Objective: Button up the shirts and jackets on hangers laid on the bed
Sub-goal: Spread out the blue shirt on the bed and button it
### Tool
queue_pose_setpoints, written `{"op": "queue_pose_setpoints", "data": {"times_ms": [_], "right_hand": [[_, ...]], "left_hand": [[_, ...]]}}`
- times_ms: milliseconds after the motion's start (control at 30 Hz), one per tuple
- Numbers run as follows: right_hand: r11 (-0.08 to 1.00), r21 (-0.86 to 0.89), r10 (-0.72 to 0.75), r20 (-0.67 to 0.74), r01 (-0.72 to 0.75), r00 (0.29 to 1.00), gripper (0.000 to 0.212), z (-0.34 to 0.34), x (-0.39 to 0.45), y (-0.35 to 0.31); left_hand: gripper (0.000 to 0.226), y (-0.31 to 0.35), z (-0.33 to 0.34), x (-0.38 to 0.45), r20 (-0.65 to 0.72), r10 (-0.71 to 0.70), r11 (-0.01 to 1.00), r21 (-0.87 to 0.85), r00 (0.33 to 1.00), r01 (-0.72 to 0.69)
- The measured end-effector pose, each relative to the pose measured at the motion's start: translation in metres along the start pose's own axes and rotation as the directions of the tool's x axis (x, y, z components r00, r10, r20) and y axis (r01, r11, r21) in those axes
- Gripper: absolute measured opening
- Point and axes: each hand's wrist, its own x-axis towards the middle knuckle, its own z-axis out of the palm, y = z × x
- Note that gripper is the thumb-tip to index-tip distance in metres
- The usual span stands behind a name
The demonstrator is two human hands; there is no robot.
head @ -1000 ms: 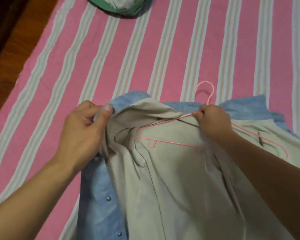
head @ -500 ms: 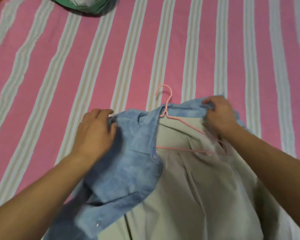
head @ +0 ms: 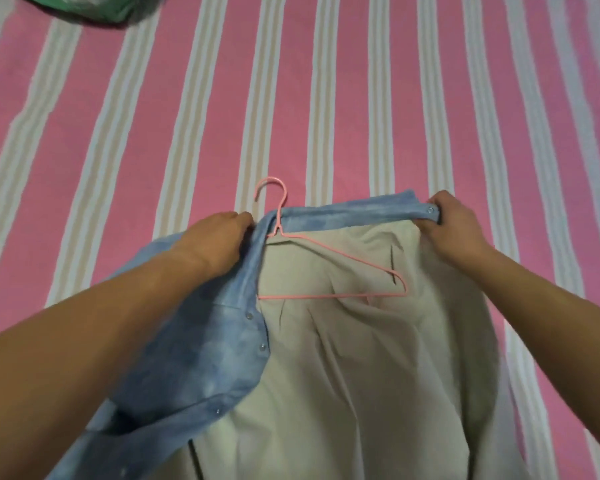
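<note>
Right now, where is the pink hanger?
In the head view, the pink hanger lies mid-frame inside the open jacket, between the left hand and right hand, its hook poking past the collar onto the striped bedsheet.

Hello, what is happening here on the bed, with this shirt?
A person is working on a blue shirt with a beige lining, laid open on the pink striped bed. A pink hanger lies inside it, its hook poking out past the collar. The left hand grips the collar beside the hook, and the right hand grips the collar's other end, by a snap. The front is open; nothing is fastened yet. A green thing lies at the far corner.
</note>
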Motion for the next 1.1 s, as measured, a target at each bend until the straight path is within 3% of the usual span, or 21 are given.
{"op": "queue_pose_setpoints", "data": {"times_ms": [167, 233, 333, 367, 433, 500, 567, 600, 633, 667, 733, 767, 867, 933, 1000, 1100], "right_hand": [[0.985, -0.118, -0.140, -0.108, 0.127, 0.984, 0.024, -0.043, -0.016, -0.017], [0.966, -0.238, -0.128, -0.092, 0.103, 0.987, 0.038, -0.065, -0.017, -0.020], [0.967, -0.249, -0.067, -0.073, 0.047, 0.995, 0.050, -0.096, -0.027, -0.030], [0.989, -0.148, -0.034, -0.091, 0.021, 0.995, 0.049, -0.104, -0.030, -0.041], [0.979, 0.194, 0.098, -0.163, -0.066, 0.982, 0.038, -0.119, -0.030, -0.065], [0.838, 0.545, 0.161, -0.196, -0.029, 0.967, 0.028, -0.125, -0.027, -0.088], [0.730, 0.682, 0.030, -0.072, 0.027, 0.997, 0.016, -0.120, -0.026, -0.105], [0.706, 0.709, -0.055, 0.074, -0.013, 0.996, 0.010, -0.109, -0.029, -0.108], [0.732, 0.675, -0.122, 0.255, -0.087, 0.959, 0.005, -0.094, -0.033, -0.103], [0.830, 0.545, -0.150, 0.420, -0.117, 0.895, 0.009, -0.077, -0.040, -0.096], [0.991, 0.135, -0.075, 0.580, -0.005, 0.811, 0.049, -0.041, -0.059, -0.066], [0.999, 0.017, -0.036, 0.554, 0.032, 0.831, 0.066, -0.025, -0.069, -0.047], [0.999, 0.044, -0.001, 0.420, -0.019, 0.907, 0.074, 0.001, -0.103, 0.000], [0.989, -0.135, -0.012, 0.316, 0.057, 0.949, 0.063, 0.004, -0.121, 0.025], [0.903, -0.407, -0.037, 0.248, 0.139, 0.968, 0.047, -0.005, -0.131, 0.045], [0.781, -0.608, 0.090, 0.336, 0.143, 0.938, 0.034, -0.029, -0.131, 0.067]], "left_hand": [[0.020, 0.002, -0.004, -0.018, -0.019, 0.034, 0.997, 0.073, 0.999, -0.032], [0.025, 0.007, -0.024, -0.028, -0.243, 0.011, 0.999, -0.039, 0.970, -0.021], [0.023, 0.020, -0.077, -0.025, -0.572, -0.134, 0.985, -0.164, 0.809, 0.048], [0.022, 0.027, -0.095, -0.018, -0.619, -0.141, 0.987, -0.144, 0.772, 0.065], [0.024, 0.044, -0.121, 0.005, -0.640, -0.113, 0.993, -0.086, 0.760, 0.075], [0.025, 0.060, -0.133, 0.028, -0.617, -0.116, 0.993, -0.066, 0.778, 0.096], [0.024, 0.063, -0.135, 0.045, -0.572, -0.209, 0.978, -0.105, 0.793, 0.182], [0.024, 0.060, -0.133, 0.050, -0.535, -0.282, 0.959, -0.148, 0.796, 0.240], [0.025, 0.056, -0.128, 0.053, -0.498, -0.355, 0.935, -0.195, 0.791, 0.297], [0.028, 0.054, -0.118, 0.052, -0.463, -0.409, 0.912, -0.234, 0.787, 0.336], [0.039, 0.060, -0.087, 0.039, -0.398, -0.422, 0.903, -0.260, 0.815, 0.341], [0.046, 0.067, -0.066, 0.024, -0.355, -0.394, 0.914, -0.252, 0.848, 0.319], [0.062, 0.090, -0.001, -0.044, -0.204, -0.263, 0.955, -0.197, 0.943, 0.224], [0.063, 0.100, 0.033, -0.092, -0.163, -0.222, 0.969, -0.143, 0.961, 0.200], [0.062, 0.105, 0.059, -0.126, -0.101, -0.230, 0.972, -0.077, 0.968, 0.223], [0.071, 0.097, 0.081, -0.150, 0.082, -0.350, 0.936, 0.054, 0.933, 0.347]]}}
